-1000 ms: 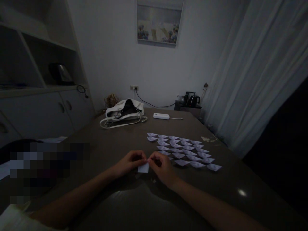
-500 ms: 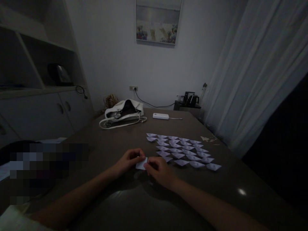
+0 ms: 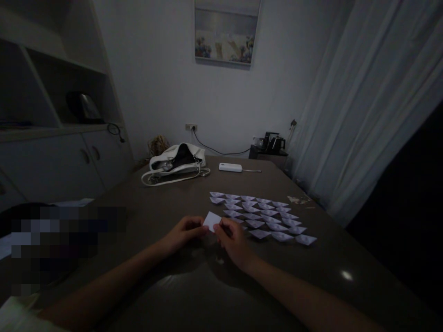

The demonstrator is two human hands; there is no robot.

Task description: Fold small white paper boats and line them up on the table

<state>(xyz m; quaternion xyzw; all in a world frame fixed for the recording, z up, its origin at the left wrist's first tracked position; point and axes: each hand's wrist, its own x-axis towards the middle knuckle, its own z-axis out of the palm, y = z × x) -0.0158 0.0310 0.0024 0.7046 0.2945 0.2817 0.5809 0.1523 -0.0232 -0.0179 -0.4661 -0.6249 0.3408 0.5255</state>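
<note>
A small white folded paper piece is pinched between both my hands just above the dark table. My left hand grips its left lower edge with closed fingers. My right hand pinches its right lower corner, fingers curled. The paper tilts up and away from me. Just beyond my right hand lie several small folded paper boats set out in rows on the table.
A white handbag and a white power bank with a cable lie at the table's far end. Cabinets and shelves stand at left, a curtain at right, a kettle on a side stand behind.
The paper hung below my fingertips a second ago; now it stands flipped upward above them. Both hands stayed in about the same place, with small finger shifts.
</note>
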